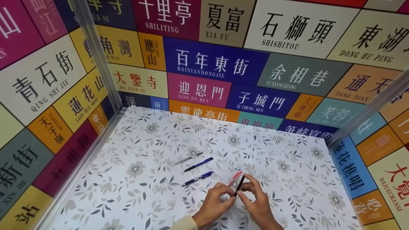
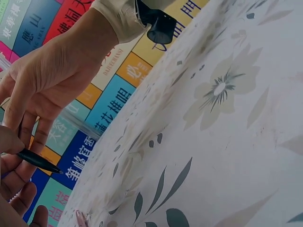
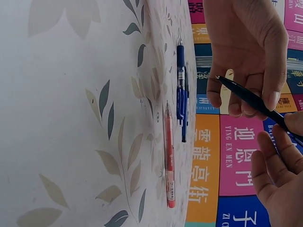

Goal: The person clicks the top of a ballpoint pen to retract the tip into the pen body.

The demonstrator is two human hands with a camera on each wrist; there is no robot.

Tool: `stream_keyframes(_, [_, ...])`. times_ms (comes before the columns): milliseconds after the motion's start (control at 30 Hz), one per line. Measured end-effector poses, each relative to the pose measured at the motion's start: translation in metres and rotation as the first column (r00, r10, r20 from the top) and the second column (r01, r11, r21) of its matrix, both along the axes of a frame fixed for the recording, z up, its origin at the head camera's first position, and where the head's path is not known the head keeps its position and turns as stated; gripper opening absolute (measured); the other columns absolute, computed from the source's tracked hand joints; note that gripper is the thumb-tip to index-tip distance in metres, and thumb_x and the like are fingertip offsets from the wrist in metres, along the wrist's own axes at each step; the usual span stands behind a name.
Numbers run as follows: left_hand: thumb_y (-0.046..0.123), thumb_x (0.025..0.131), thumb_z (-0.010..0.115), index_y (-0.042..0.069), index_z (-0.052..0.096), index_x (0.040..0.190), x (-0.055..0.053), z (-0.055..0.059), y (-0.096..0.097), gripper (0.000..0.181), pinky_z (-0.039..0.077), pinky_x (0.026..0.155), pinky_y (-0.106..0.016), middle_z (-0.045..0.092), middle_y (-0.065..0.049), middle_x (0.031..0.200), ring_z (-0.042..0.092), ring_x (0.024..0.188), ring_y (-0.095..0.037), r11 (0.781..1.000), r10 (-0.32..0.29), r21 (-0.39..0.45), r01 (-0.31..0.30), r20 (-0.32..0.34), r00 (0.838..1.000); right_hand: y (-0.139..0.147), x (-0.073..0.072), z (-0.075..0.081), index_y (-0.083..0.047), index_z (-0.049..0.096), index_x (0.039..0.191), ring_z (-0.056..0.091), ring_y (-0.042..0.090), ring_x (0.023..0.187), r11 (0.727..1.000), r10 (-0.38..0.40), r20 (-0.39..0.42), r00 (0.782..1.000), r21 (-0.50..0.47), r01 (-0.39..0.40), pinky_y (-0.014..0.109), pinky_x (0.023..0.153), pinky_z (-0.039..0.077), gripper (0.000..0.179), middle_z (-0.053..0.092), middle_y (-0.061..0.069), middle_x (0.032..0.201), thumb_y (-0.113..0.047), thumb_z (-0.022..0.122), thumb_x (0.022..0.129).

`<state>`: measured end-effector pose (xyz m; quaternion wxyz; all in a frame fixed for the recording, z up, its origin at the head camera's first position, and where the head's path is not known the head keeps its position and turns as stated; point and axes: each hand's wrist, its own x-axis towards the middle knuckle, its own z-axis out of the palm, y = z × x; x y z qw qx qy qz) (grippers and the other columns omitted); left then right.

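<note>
From the head: holds a black pen (image 1: 239,186) between both hands, pinched near its lower end by the left hand (image 1: 215,203) and along its upper part by the right hand (image 1: 257,204), with thumb and finger clamped on it at each side. Runs with its long axis from near left to far right, raised over the near right part of the floral counter (image 1: 134,204). Lies to the right of the left hand and to the left of the right hand, so about equally close to both. Just beyond the fingers, a red pen (image 1: 236,175) at a similar slant; farther left, apart from both hands, a blue pen (image 1: 197,179), then a dark blue pen (image 1: 198,164), and farthest a clear pen (image 1: 188,158).

From the left wrist: shows the black pen's tip bare and aimed down toward the counter, with a thumb pressed on the barrel; cuts off the upper end, so cannot tell the grip there.

From the right wrist: shows the tip free past the left hand's thumb, slanting down and left, with the right hand's thumb at the upper part. Below, on the counter, the red pen, untouched.
</note>
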<state>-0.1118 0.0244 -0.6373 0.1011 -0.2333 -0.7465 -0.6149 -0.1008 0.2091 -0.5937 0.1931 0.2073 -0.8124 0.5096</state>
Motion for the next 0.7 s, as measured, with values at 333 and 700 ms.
stream_keyframes(333, [0.006,0.096,0.083,0.015,0.082,0.100,0.004,0.001,0.002,0.010,0.061,0.082,-0.041,0.075,0.004,0.095,0.066,0.093,-0.007,0.999,0.003,0.050,-0.005,0.045,0.999,0.002,-0.003,-0.005,0.002,0.057,0.149,0.075,0.020,0.087,1.000,-0.006,0.005,1.000,0.018,0.006,0.017,0.093,0.055,0.072,0.076,0.004,0.094,0.022,0.081,0.083])
stream_keyframes(700, [0.004,0.094,0.083,0.015,0.082,0.099,0.006,-0.001,0.003,0.012,0.060,0.086,-0.043,0.077,0.002,0.095,0.066,0.096,-0.006,0.997,0.000,0.075,-0.003,0.047,0.999,-0.008,0.005,0.016,0.007,0.057,0.146,0.074,0.023,0.084,0.998,0.052,-0.063,0.997,-0.018,-0.053,0.017,0.094,0.055,0.069,0.075,0.010,0.091,0.025,0.078,0.083])
